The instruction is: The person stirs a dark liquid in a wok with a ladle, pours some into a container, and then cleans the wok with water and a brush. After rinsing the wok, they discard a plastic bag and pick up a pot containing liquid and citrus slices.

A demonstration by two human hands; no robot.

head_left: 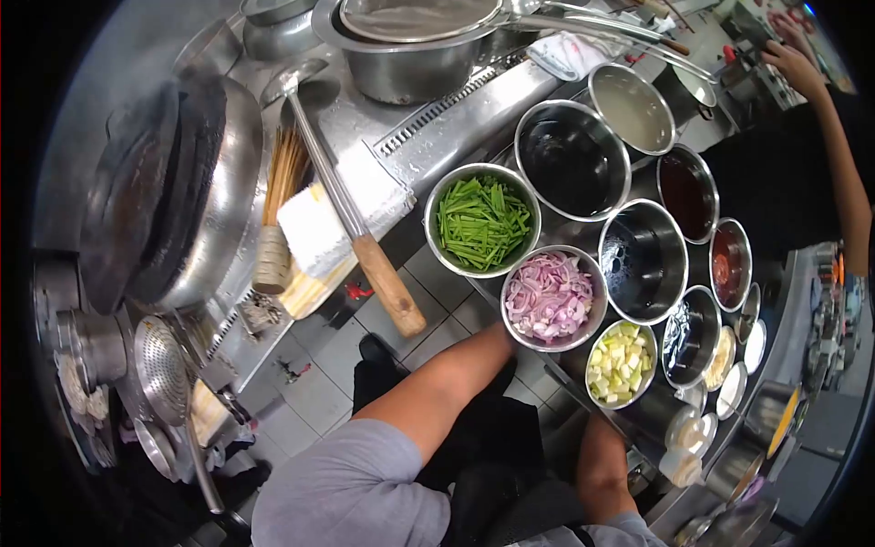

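Observation:
My left forearm (469, 369), coming out of a grey sleeve, reaches up to a steel bowl of sliced purple shallots (549, 296). The left hand is hidden beneath or behind that bowl. My right forearm (603, 465) rises to a smaller bowl of pale green diced vegetable (622, 365), and its hand is out of sight below the counter edge. What the fingers hold, if anything, cannot be seen. Beside the shallots, a bowl of cut green stalks (483, 224) stands nearer the stove.
A large steaming wok (223, 201) sits left, with a wooden-handled ladle (310, 146) and bamboo brush (273, 210) beside it. A perforated skimmer (164, 369) lies below. Dark liquid fills a steel pot (572, 159). Another person's arm (834, 146) reaches in at top right.

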